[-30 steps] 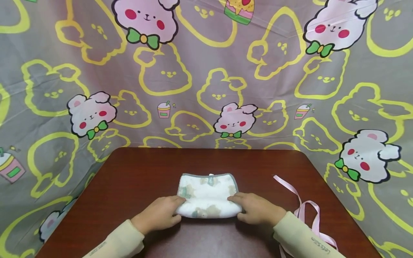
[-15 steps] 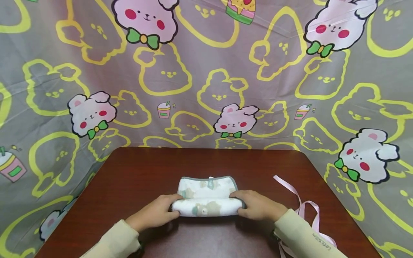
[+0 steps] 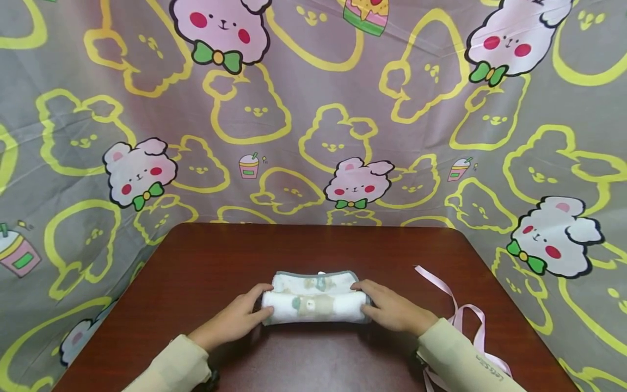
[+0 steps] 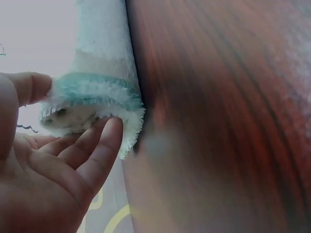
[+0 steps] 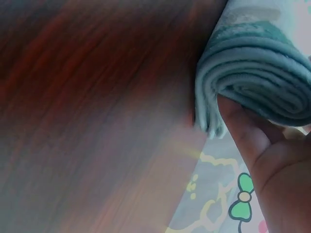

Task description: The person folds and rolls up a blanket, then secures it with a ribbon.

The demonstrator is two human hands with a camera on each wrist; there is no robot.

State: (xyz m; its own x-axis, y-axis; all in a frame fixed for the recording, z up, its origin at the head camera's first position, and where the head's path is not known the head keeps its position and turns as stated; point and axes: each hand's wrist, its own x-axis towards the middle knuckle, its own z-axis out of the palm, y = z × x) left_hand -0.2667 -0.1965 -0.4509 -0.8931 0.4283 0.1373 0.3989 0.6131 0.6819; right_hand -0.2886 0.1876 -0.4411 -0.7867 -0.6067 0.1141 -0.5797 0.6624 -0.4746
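Note:
A white plush towel (image 3: 315, 306) with beige and green prints and a grey-green border lies partly rolled on the table. Its near part forms a thick roll, and a short flat flap (image 3: 294, 282) stretches out beyond it. My left hand (image 3: 235, 316) grips the roll's left end, thumb on one side and fingers curled on the other. At the opposite end, my right hand (image 3: 394, 309) holds the roll the same way. Spiral layers show at the towel's end (image 5: 257, 82) in the right wrist view, with a digit tucked beneath them. The fuzzy left end (image 4: 97, 92) sits between thumb and fingers.
A loose pink ribbon (image 3: 477, 321) trails across the table's right side, partly under the right sleeve (image 3: 460, 354). The brown wooden table (image 3: 220, 250) has rounded far corners. Behind it hangs a grey curtain (image 3: 294, 130) printed with cartoon animals.
The towel's near part has been rolled away from me into a tighter roll, and the flat flap is shorter. Both hands have shifted slightly away from me with the roll.

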